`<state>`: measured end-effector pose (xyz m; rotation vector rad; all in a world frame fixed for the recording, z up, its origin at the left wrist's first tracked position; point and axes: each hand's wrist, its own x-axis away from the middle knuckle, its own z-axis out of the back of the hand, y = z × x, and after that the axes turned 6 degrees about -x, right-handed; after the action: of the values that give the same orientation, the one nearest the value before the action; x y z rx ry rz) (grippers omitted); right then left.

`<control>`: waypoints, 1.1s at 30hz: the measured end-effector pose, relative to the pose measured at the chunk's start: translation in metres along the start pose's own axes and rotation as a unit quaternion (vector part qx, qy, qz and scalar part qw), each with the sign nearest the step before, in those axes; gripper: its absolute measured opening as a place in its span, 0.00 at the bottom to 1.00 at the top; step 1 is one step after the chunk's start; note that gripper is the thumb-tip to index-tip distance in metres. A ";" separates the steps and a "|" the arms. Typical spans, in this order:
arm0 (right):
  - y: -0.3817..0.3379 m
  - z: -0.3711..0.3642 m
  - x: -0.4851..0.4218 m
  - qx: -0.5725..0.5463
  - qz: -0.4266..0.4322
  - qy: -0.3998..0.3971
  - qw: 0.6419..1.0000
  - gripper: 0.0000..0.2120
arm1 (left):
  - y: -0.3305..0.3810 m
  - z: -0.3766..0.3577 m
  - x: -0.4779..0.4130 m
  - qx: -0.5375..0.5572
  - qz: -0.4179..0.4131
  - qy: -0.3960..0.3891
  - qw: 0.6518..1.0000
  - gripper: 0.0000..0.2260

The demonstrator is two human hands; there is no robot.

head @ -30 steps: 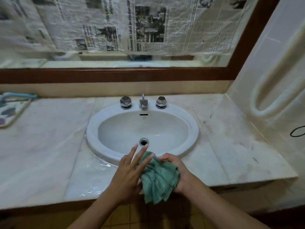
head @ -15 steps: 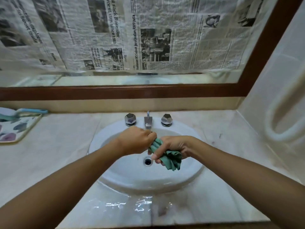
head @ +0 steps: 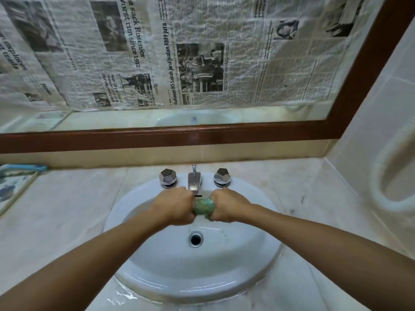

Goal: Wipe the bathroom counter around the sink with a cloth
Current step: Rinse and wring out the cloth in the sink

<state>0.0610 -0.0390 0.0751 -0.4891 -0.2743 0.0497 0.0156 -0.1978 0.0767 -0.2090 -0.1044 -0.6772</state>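
- Count: two hands, one cloth, one sink (head: 139, 261), two tap knobs (head: 168, 178), one spout (head: 194, 181), one drain (head: 196, 239).
- My left hand (head: 174, 206) and right hand (head: 226, 205) are fists side by side at frame centre, over the basin. Each is clamped round one end of the green cloth (head: 204, 206).
- A short twisted roll of cloth shows between the fists, just below the spout.
- Half a second ago the cloth hung loose from my right hand; now it is wrung tight between both fists, nearer the spout.
- Wet sheen on the counter (head: 67, 209) at lower centre.
- Hidden: the cloth ends are inside my fists and my fingertips are curled under. The patterned mat (head: 13, 187) is cut off by the left edge.
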 end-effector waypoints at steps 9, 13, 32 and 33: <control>0.013 -0.044 -0.003 0.274 0.087 0.078 0.955 0.16 | 0.022 -0.054 0.006 0.469 0.105 -0.259 0.838 0.12; 0.018 -0.058 -0.006 0.291 0.112 0.130 0.941 0.20 | 0.015 -0.061 0.005 0.428 0.065 -0.273 0.859 0.09; -0.027 0.010 0.025 -0.558 -0.066 -0.423 0.711 0.03 | -0.021 -0.024 0.032 0.081 -0.180 0.472 0.859 0.08; -0.031 0.016 0.027 -0.555 -0.049 -0.428 0.711 0.01 | -0.025 -0.014 0.031 0.094 -0.202 0.474 0.851 0.06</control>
<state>0.0822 -0.0559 0.1104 -1.6688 -1.2939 -0.0043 0.0245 -0.2387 0.0722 0.3667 0.7585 -1.1204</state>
